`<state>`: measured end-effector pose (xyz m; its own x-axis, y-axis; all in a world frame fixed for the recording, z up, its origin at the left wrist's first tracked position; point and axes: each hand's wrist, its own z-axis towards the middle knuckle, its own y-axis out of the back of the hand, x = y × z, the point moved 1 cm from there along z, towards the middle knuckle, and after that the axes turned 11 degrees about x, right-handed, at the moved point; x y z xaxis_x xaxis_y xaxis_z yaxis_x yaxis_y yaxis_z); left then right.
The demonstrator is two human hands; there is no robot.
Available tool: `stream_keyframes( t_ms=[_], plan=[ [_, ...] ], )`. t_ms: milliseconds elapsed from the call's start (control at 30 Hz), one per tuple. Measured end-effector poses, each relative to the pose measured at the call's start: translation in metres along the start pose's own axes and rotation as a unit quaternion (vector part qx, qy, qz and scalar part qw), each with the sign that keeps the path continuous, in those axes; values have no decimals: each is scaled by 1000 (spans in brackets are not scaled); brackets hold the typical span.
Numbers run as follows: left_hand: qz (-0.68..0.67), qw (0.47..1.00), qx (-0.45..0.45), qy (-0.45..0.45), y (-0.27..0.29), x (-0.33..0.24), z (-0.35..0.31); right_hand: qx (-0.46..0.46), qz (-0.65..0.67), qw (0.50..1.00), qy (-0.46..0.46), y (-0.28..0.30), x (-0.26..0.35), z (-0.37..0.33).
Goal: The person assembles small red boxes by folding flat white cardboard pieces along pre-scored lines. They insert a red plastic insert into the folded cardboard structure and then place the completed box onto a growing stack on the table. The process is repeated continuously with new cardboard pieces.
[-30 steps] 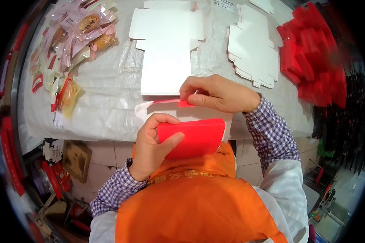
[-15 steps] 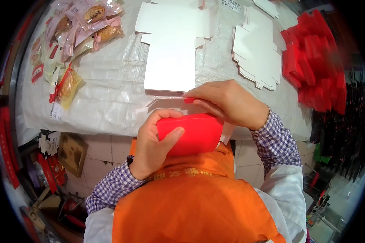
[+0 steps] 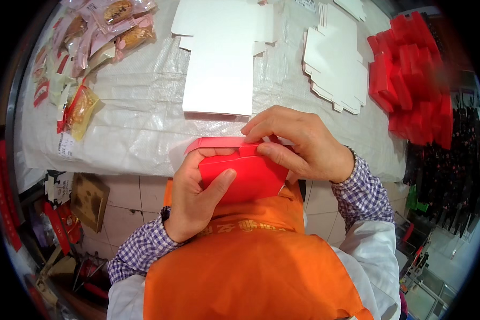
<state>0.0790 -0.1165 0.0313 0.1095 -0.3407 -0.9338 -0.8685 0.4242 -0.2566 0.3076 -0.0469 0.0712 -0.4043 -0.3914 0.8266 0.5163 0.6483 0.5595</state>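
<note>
The thing in work is a bright red, partly folded cardboard box (image 3: 248, 184), and it is held on the near side of the pile of flat white cardboard blanks (image 3: 218, 80), before an orange apron (image 3: 250, 272). The left hand (image 3: 194, 197) holds this box with the thumb on its red face, and the other fingers go over the upper edge, where their tips are hidden. The right hand (image 3: 304, 144) is also on the near side of the white pile, to the right; its thumb and fingers are narrow and pinch a small red tab (image 3: 248, 151) at the upper edge of the box.

The white pile lies on a bench (image 3: 133, 128), which is covered with a whitish woven plastic sheet. To the right of the pile is a second stack of cut white cardboard (image 3: 336, 64), and farther right is a heap of red cardboard boxes (image 3: 405, 74). To the left of the pile lie clear-wrapped brown pastries (image 3: 112, 32), with one yellowish packet (image 3: 80, 114) nearest to the person.
</note>
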Motion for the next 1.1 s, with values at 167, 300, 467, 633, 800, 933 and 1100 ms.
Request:
stream_keyframes(
  t_ms=[167, 300, 467, 633, 800, 933, 1100],
  plan=[
    [-25, 1000, 6, -6, -1, 0, -1, -10, -3, 1000, 22, -3, -5, 0],
    [2, 1000, 7, -6, 0, 1, -1, -1, 0, 1000, 14, -4, -3, 1],
    [-31, 999, 4, -2, 0, 6, 0, -1, 7, 1000, 7, -6, -1, 0],
    [-4, 998, 55, 13, 3, 13, 2, -13, 20, 999, -23, -7, -2, -7],
    [-37, 998, 56, 20, 4, 22, 3, -27, 41, 998, -24, -11, -5, -10],
    [-70, 996, 54, 20, 4, 28, 2, -23, 45, 998, -26, -13, -6, -12],
    [-93, 995, 35, 19, 3, 29, 3, -23, 24, 999, -17, -13, -1, -10]
  ],
)
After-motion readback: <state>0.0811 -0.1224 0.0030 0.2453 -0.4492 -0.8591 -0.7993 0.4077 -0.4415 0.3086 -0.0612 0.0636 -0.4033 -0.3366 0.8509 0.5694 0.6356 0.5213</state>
